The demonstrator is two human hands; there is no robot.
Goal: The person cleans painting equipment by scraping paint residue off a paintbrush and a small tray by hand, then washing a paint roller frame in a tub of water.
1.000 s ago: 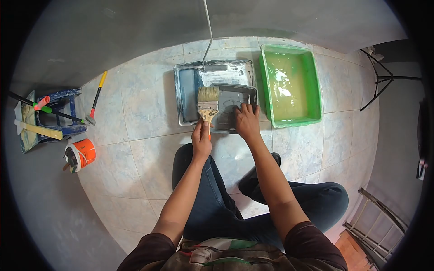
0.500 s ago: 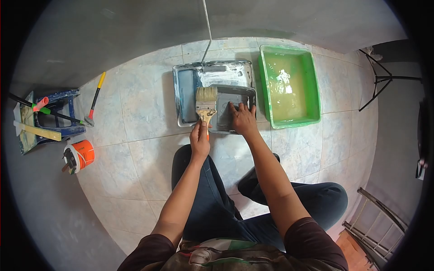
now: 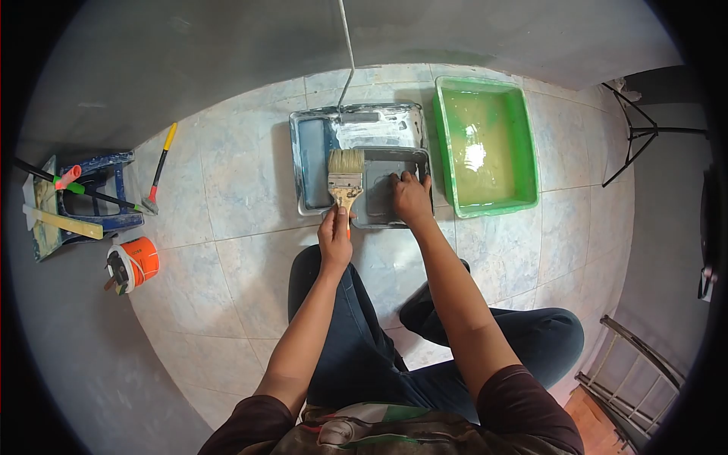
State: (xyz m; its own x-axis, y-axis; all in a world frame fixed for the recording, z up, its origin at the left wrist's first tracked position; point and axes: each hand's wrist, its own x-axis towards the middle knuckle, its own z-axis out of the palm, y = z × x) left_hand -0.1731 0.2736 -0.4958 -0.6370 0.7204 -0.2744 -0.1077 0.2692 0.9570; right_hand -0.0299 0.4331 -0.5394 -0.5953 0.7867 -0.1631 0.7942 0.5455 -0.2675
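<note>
In my left hand (image 3: pixel 334 236) is a wide paintbrush (image 3: pixel 346 182), gripped by its handle, with its pale bristles pointing away from me. The brush lies across the left side of a small grey paint tray (image 3: pixel 377 202). My right hand (image 3: pixel 412 200) is inside that tray near its right wall, fingers curled in; what they grip, if anything, is hidden. Beneath and behind the small tray is a larger paint-smeared tray (image 3: pixel 314 155). A long thin rod (image 3: pixel 349 53) rises from its upper part.
To the right stands a green basin (image 3: pixel 531 152) of cloudy yellowish liquid. At left are an orange bucket (image 3: pixel 141 258), a scraper with a yellow-and-black handle (image 3: pixel 162 161) and a paint-stained blue stool (image 3: pixel 121 178) bearing tools. A metal rack (image 3: pixel 637 364) is at lower right. Grey walls surround the tiled floor.
The fingers of my right hand, stretched across the small tray before, have drawn back to the right and curled. The small tray has shifted slightly toward me. My left hand and the brush stay nearly still.
</note>
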